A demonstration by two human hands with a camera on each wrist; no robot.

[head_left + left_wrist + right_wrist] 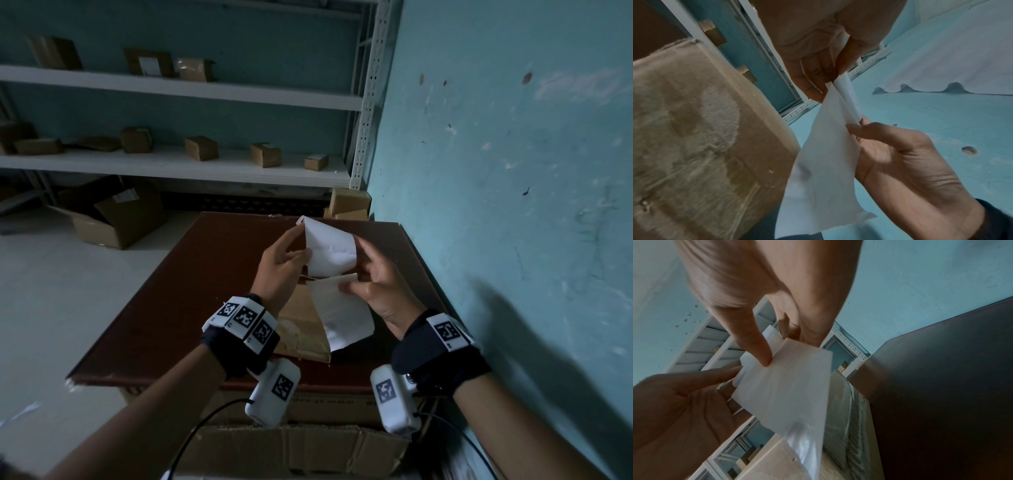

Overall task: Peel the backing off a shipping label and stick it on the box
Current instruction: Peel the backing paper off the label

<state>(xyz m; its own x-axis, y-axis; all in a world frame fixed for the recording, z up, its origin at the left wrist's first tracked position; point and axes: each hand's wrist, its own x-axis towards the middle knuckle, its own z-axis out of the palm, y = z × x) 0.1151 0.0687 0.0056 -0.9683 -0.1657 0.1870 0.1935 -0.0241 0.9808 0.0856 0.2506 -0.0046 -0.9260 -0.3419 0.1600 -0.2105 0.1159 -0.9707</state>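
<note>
Above the table I hold two white sheets that still join between my hands. My left hand (301, 247) pinches the upper, opaque white label (330, 251), which curls at its edge (846, 97). My right hand (350, 285) pinches the top edge of the lower, thinner backing sheet (344, 313), thumb on its face (758, 347). The backing (828, 162) hangs down towards me. Below both hands a worn brown cardboard box (301, 329) lies on the dark brown table (171, 291), partly hidden by the sheets. Neither hand touches the box (694, 129).
A teal wall (513, 171) stands close on the right of the table. White shelves (178, 168) at the back carry several small cartons. An open carton (113, 219) sits on the floor at left. A large cardboard box (294, 448) is under the table's near edge.
</note>
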